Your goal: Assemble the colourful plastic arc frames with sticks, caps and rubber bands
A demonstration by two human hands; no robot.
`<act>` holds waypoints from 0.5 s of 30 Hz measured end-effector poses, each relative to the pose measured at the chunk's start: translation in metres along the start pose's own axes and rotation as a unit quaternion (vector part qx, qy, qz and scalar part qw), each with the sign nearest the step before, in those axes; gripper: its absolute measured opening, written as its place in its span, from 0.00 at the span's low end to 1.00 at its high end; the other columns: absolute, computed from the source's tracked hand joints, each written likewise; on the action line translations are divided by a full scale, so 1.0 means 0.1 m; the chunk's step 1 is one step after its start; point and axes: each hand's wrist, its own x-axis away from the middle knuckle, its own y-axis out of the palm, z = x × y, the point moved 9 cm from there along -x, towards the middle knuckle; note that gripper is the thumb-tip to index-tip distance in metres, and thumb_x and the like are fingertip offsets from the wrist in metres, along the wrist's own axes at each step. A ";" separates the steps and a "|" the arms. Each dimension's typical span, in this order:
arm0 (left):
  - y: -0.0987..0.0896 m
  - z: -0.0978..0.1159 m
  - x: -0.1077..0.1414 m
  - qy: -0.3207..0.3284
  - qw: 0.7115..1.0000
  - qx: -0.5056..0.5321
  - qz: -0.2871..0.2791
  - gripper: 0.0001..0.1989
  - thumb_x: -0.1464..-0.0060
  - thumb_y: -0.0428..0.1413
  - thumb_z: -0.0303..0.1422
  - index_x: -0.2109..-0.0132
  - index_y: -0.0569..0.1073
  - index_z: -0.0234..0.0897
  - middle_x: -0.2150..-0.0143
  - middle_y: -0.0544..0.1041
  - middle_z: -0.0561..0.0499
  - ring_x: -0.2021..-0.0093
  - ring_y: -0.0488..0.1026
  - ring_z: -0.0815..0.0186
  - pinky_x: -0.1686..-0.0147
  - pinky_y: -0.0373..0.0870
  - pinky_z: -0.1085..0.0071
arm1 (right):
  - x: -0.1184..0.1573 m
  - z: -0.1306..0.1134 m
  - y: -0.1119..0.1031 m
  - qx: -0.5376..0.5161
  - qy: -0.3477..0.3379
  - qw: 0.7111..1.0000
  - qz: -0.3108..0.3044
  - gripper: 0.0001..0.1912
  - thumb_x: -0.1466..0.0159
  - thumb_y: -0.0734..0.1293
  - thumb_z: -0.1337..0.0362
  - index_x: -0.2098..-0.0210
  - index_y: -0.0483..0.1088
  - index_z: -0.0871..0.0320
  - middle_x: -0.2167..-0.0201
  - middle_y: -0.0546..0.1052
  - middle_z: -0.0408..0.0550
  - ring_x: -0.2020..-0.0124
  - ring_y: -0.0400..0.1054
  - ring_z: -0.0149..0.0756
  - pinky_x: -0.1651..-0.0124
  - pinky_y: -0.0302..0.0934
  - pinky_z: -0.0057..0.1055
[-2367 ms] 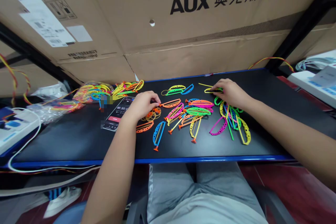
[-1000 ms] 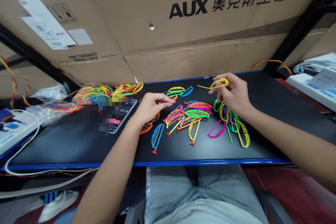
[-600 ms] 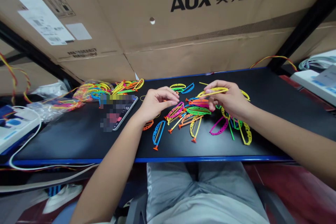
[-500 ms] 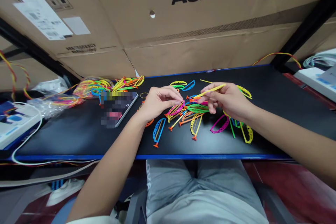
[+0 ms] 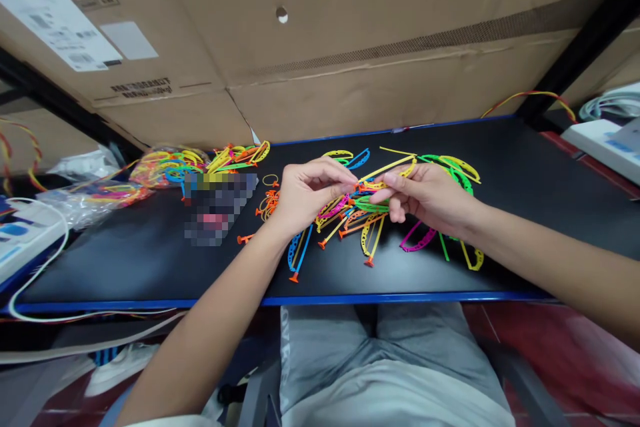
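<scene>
My right hand (image 5: pixel 425 197) pinches a yellow toy bow (image 5: pixel 395 170) between thumb and fingers, above a pile of colourful plastic bows. My left hand (image 5: pixel 315 190) is closed at the fingertips on the left end of that bow, where a bit of orange shows. Below the hands lie a pink bow (image 5: pixel 334 208), a green bow (image 5: pixel 370 204) and a yellow bow (image 5: pixel 369 237) with orange-tipped sticks. Nearer the front edge rests a blue bow (image 5: pixel 295 250). Small orange pieces (image 5: pixel 268 203) lie left of my left hand.
A partly blurred phone (image 5: pixel 215 210) lies on the black table (image 5: pixel 150 260) at the left. Behind it are plastic bags of bows (image 5: pixel 175 167). A large cardboard box (image 5: pixel 325 93) stands along the back. More bows (image 5: pixel 457 173) lie by my right hand.
My left hand has moved right to meet the yellow bow. The bow's curved part now shows between both hands. The view has shifted slightly.
</scene>
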 end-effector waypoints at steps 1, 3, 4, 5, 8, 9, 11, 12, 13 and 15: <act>0.00 0.02 0.00 0.008 1.000 -0.002 0.007 0.08 0.48 0.75 0.39 0.66 0.87 0.43 0.63 0.85 0.49 0.61 0.82 0.63 0.59 0.81 0.65 | 0.00 0.00 0.01 -0.005 0.002 1.000 -0.003 0.18 0.41 0.82 0.49 0.65 0.83 0.59 0.66 0.87 0.52 0.81 0.73 0.28 0.75 0.72 0.27; 0.01 0.04 0.00 0.016 1.000 -0.007 0.013 0.07 0.48 0.74 0.39 0.65 0.87 0.44 0.63 0.86 0.49 0.61 0.82 0.63 0.59 0.80 0.65 | 0.00 0.01 0.02 -0.012 0.004 1.000 -0.013 0.18 0.41 0.81 0.50 0.66 0.83 0.59 0.69 0.86 0.51 0.80 0.74 0.29 0.75 0.72 0.26; 0.02 0.05 0.00 0.018 1.000 -0.008 0.012 0.07 0.47 0.74 0.39 0.65 0.87 0.44 0.63 0.86 0.49 0.61 0.82 0.63 0.59 0.80 0.65 | 0.00 0.01 0.03 -0.014 0.006 1.000 -0.019 0.18 0.40 0.81 0.50 0.66 0.83 0.59 0.72 0.85 0.50 0.80 0.74 0.30 0.75 0.72 0.26; 0.03 0.05 0.00 0.018 1.000 -0.010 0.009 0.07 0.47 0.74 0.39 0.65 0.87 0.44 0.63 0.86 0.49 0.61 0.82 0.63 0.59 0.81 0.65 | 0.00 0.02 0.04 -0.017 0.009 1.000 -0.024 0.18 0.40 0.81 0.50 0.65 0.83 0.59 0.75 0.84 0.48 0.80 0.75 0.30 0.75 0.72 0.26; 0.03 0.04 0.01 0.011 1.000 -0.025 0.009 0.09 0.48 0.74 0.42 0.66 0.87 0.43 0.63 0.86 0.48 0.61 0.83 0.62 0.58 0.81 0.63 | -0.01 0.05 0.05 -0.033 0.018 0.999 -0.031 0.17 0.39 0.81 0.51 0.65 0.82 0.59 0.77 0.83 0.47 0.80 0.75 0.30 0.75 0.72 0.25; 0.02 0.04 0.01 0.009 0.999 -0.031 0.012 0.10 0.48 0.74 0.43 0.66 0.86 0.43 0.63 0.86 0.48 0.61 0.83 0.62 0.58 0.81 0.62 | -0.01 0.05 0.05 -0.041 0.018 0.999 -0.032 0.17 0.40 0.81 0.51 0.65 0.82 0.59 0.76 0.84 0.47 0.80 0.75 0.30 0.75 0.73 0.24; 0.01 0.03 0.01 0.003 0.999 -0.038 0.019 0.11 0.49 0.74 0.45 0.67 0.86 0.44 0.63 0.86 0.48 0.61 0.83 0.61 0.58 0.81 0.62 | -0.02 0.06 0.06 -0.052 0.016 0.998 -0.035 0.18 0.41 0.82 0.50 0.66 0.82 0.59 0.72 0.86 0.50 0.80 0.75 0.28 0.75 0.73 0.24; 0.00 0.02 0.01 0.002 0.999 -0.039 0.022 0.12 0.49 0.74 0.45 0.67 0.86 0.44 0.63 0.86 0.48 0.61 0.83 0.61 0.58 0.81 0.61 | -0.02 0.06 0.07 -0.054 0.015 0.998 -0.037 0.18 0.42 0.82 0.50 0.66 0.82 0.59 0.70 0.86 0.50 0.80 0.74 0.28 0.74 0.74 0.23; -0.01 0.02 0.01 0.000 0.999 -0.038 0.024 0.12 0.49 0.74 0.45 0.67 0.86 0.44 0.63 0.86 0.48 0.61 0.83 0.61 0.58 0.81 0.61 | -0.02 0.06 0.08 -0.055 0.015 0.998 -0.038 0.19 0.42 0.82 0.49 0.66 0.82 0.59 0.69 0.87 0.51 0.81 0.74 0.27 0.74 0.74 0.23; -0.01 0.01 0.01 -0.002 0.999 -0.035 0.025 0.12 0.50 0.75 0.45 0.68 0.86 0.43 0.64 0.86 0.48 0.62 0.82 0.62 0.58 0.81 0.62 | -0.02 0.06 0.09 -0.054 0.016 0.998 -0.039 0.19 0.42 0.82 0.49 0.67 0.82 0.60 0.69 0.87 0.52 0.81 0.74 0.26 0.74 0.73 0.22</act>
